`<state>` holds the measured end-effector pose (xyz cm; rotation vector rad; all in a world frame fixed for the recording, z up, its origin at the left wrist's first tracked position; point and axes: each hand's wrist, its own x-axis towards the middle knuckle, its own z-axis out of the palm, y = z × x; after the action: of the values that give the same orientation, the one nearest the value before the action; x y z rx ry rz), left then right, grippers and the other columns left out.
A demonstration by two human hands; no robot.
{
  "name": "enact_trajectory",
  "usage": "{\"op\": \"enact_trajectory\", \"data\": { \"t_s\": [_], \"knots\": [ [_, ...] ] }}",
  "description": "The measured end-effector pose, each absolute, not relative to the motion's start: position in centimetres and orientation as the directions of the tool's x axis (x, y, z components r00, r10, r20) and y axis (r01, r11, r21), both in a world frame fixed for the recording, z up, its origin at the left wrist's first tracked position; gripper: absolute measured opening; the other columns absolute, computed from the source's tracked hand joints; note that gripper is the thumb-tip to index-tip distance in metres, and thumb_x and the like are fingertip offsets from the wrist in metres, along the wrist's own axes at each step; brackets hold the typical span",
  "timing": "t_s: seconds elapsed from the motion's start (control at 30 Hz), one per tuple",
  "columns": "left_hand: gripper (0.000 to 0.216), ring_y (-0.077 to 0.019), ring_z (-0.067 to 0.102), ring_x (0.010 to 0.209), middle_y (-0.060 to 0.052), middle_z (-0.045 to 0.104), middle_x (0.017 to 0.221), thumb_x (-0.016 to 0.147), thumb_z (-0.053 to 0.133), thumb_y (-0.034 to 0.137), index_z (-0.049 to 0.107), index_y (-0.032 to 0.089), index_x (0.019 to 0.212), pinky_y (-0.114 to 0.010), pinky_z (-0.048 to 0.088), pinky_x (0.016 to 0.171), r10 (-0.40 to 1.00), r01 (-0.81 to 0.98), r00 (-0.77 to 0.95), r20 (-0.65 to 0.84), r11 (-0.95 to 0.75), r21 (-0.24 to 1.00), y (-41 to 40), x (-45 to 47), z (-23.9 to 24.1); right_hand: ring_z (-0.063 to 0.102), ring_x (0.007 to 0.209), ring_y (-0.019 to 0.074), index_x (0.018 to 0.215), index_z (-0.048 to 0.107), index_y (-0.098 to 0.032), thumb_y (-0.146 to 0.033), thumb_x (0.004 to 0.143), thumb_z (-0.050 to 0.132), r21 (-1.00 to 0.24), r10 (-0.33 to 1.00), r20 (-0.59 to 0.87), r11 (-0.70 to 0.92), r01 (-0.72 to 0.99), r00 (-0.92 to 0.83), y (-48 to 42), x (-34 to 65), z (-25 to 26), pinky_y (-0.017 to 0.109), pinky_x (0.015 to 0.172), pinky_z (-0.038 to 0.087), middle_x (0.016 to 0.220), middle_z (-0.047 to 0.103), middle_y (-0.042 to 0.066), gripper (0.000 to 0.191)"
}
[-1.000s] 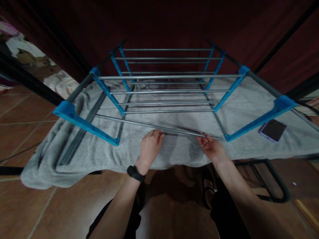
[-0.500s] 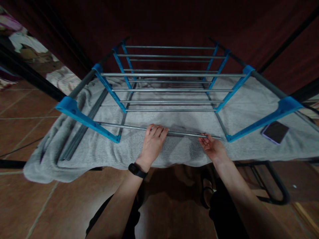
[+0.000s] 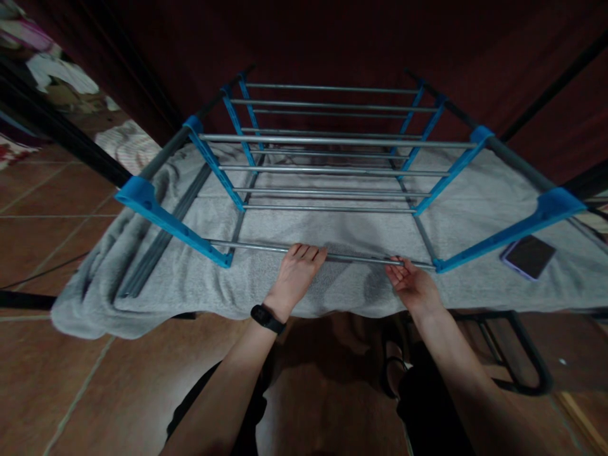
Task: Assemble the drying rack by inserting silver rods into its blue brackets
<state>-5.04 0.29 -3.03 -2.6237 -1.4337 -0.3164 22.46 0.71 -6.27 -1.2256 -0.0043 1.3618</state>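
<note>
A thin grey metal rod (image 3: 354, 258) lies level across the front of a rack frame (image 3: 327, 140) with blue plastic brackets. My left hand (image 3: 300, 273) is wrapped over the rod near its middle, palm down. Farther right, my right hand (image 3: 412, 284) pinches the same rod from below, palm turned up. The rod's right end meets the low end of the front right bracket (image 3: 503, 234); its left end is by the front left bracket (image 3: 173, 225), and whether it sits in a hole there I cannot tell.
A grey blanket (image 3: 156, 316) covers the surface under the rack. Several loose metal tubes (image 3: 154, 256) lie on it at the left. A phone (image 3: 528, 256) rests beyond the right bracket. Dark red cloth (image 3: 323, 38) hangs behind, and a black metal frame (image 3: 522, 354) stands below right.
The rod has shifted right with both hands, and its right end now meets the front right bracket. The view has moved slightly, too.
</note>
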Motion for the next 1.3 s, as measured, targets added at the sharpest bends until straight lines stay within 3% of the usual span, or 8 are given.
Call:
{"op": "enact_trajectory", "data": {
  "t_s": [0.9, 1.3],
  "knots": [
    [0.037, -0.0230, 0.063, 0.092, -0.009, 0.070, 0.098, 0.091, 0.042, 0.007, 0.062, 0.019, 0.119, -0.039, 0.044, 0.084, 0.837, 0.848, 0.516, 0.181, -0.529, 0.026, 0.1, -4.5, -4.1, 0.066, 0.057, 0.0090, 0.075, 0.057, -0.020, -0.015, 0.094, 0.043, -0.667, 0.704, -0.602, -0.182, -0.723, 0.377, -0.3, 23.9, -5.8, 0.020, 0.062, 0.057, 0.068, 0.069, -0.002, 0.024],
    [0.033, -0.0211, 0.065, 0.092, -0.006, 0.071, 0.100, 0.090, 0.047, 0.008, 0.063, 0.021, 0.116, -0.036, 0.046, 0.084, 0.829, 0.827, 0.549, 0.104, -0.557, 0.074, 0.2, -4.4, -4.5, 0.065, 0.057, 0.0073, 0.077, 0.055, -0.021, -0.019, 0.097, 0.041, -0.677, 0.621, -0.623, -0.122, -0.726, 0.475, -0.2, 24.6, -5.1, 0.019, 0.058, 0.053, 0.066, 0.067, -0.005, 0.025]
  ]
}}
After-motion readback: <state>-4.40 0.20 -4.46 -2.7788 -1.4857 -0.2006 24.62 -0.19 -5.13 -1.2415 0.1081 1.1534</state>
